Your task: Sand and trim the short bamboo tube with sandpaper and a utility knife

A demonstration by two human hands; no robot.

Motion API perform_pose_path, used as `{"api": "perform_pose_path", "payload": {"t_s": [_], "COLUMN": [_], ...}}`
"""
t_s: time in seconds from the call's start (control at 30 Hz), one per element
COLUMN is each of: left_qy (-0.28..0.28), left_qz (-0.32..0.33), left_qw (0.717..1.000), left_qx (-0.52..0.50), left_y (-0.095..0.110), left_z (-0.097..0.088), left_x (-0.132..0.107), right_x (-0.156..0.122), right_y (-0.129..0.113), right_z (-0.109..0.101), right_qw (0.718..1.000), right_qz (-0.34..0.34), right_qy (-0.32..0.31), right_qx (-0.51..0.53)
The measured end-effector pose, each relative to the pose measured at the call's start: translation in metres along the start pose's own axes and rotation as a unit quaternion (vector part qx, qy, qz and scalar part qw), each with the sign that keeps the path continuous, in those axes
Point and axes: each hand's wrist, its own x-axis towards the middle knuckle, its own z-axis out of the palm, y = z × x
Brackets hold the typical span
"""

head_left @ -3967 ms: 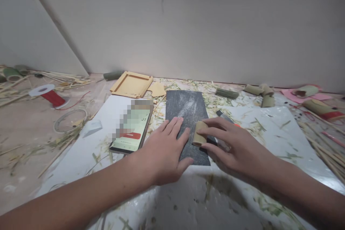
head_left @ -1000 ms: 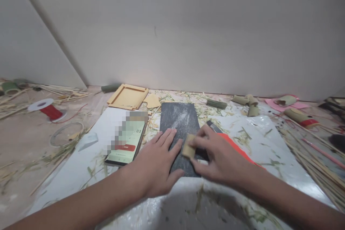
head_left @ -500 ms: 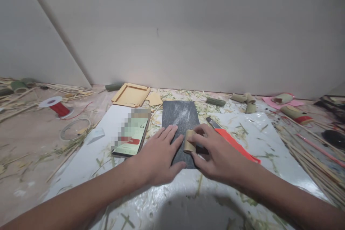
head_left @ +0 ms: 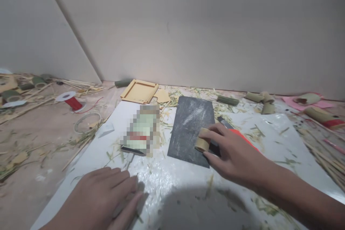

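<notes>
Covering most of the floor in front of the person was a white plastic sheet (head_left: 264, 140) littered with green shavings. On it lay a dark sandpaper sheet (head_left: 190, 125), its long axis running away from the person and leaning slightly to the right at the far end. Just left of that lay a phone (head_left: 141, 131), screen up, roughly parallel to the sandpaper. A wooden tray (head_left: 139, 91) sat beyond the phone near the wall, and a red thread spool (head_left: 72, 101) lay well off to the left on the bare floor.

The left hand (head_left: 105, 196) rested flat and empty on the plastic sheet, fingers spread toward the right, well apart from the sandpaper. The right hand (head_left: 234, 152) gripped a short bamboo tube (head_left: 202, 144) between thumb and fingers, pressing it on the near right corner of the sandpaper. The tube's long axis lay roughly left to right, with its cut end facing left. An orange-handled knife (head_left: 229, 126) lay just behind the right hand.
</notes>
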Motion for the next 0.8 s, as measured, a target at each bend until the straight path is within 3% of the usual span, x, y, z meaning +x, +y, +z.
{"api": "perform_pose_path", "payload": {"t_s": [0.1,0.2,0.4,0.6,0.73,0.8], "left_qy": [-0.012,0.024,-0.049,-0.051,-0.036,-0.034], "left_qz": [0.039,0.090,0.148,0.161,0.156,0.162], "left_qw": [0.999,0.996,0.982,0.982,0.983,0.981], "left_qx": [-0.022,0.001,0.109,0.088,0.094,0.099], "left_y": [-0.004,0.002,0.017,0.015,0.015,0.015], "left_z": [0.012,0.026,0.054,0.071,0.075,0.075], "left_x": [0.006,0.029,0.074,0.073,0.069,0.069], "right_x": [0.000,0.001,0.002,0.014,0.019,0.020], "right_y": [0.003,0.003,0.008,0.020,0.017,0.016], "right_z": [0.001,0.004,0.013,0.012,0.014,0.015], "right_qw": [1.000,0.999,0.999,0.998,1.000,0.999], "right_qz": [0.001,-0.017,-0.046,-0.026,-0.015,-0.009], "right_qy": [-0.021,-0.027,-0.024,0.056,0.019,0.036], "right_qx": [-0.012,-0.019,0.015,-0.020,0.015,0.014]}}
